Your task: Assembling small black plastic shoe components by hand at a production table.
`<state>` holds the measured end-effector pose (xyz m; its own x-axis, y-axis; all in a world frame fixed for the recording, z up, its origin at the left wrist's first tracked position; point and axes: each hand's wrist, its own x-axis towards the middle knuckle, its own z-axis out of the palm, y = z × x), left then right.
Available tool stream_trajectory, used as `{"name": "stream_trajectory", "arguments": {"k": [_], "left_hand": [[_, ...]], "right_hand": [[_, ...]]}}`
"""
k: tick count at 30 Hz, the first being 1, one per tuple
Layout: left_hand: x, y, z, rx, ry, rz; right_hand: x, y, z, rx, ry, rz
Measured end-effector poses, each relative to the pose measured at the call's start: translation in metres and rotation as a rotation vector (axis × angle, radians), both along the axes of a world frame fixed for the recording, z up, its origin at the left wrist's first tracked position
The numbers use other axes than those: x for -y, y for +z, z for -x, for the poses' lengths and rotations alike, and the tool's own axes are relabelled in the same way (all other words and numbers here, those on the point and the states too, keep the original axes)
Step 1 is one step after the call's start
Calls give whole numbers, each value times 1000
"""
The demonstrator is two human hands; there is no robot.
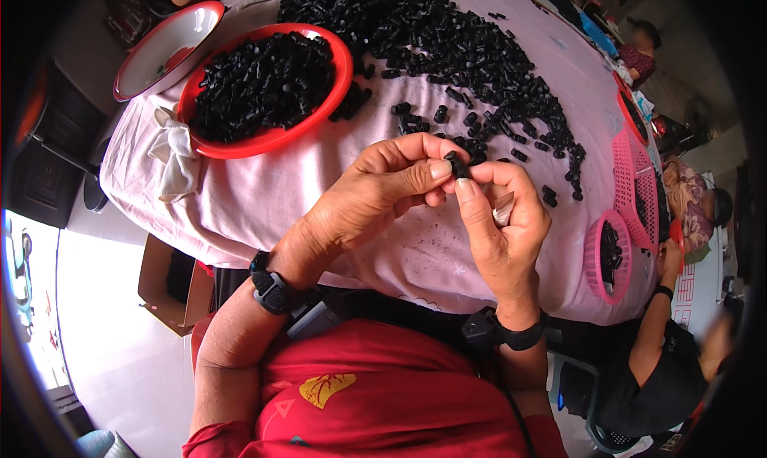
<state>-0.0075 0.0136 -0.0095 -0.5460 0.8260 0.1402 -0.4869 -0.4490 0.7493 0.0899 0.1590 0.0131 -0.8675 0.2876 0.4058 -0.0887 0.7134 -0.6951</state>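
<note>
We look down on a surface (264, 190) draped in pale pink cloth, with a wide heap of small black parts (463, 51) spread across its far half. At its left edge sits a red bowl (339, 79) filled with the same black parts, and a red-rimmed white bowl (172, 47) lies just beside it, partly under its rim. A white rag (176, 158) hangs over the edge below the red bowl. On the right side stand pink baskets (607, 258), where another person sits. Our left hand (375, 194) and right hand (499, 226) meet above the cloth near the heap's edge. Both are closed in a pinch on one black piece (457, 165), left thumb and fingers from one side, right thumb from the other. The right hand also grips a small metal blade (503, 208) against its palm. Each wrist wears a black band.
</note>
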Motion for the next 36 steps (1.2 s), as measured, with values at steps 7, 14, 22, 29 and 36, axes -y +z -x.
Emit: {"name": "stream_trajectory", "arguments": {"k": [7,14,22,29,36], "left_hand": [[0,0,-3,1,-8,-7],[1,1,-2,-34,-85,0],[3,2,-3,-38,-147,21],[1,-1,-3,-72,-129,41],[2,-2,0,-90,-133,48]], "right_hand": [[2,4,-3,8,-5,-12],[-5,11,-4,21,-16,-19],[-8,9,-1,28,-29,-27],[-10,4,-1,28,-38,-35],[-7,6,0,26,-45,-44]]}}
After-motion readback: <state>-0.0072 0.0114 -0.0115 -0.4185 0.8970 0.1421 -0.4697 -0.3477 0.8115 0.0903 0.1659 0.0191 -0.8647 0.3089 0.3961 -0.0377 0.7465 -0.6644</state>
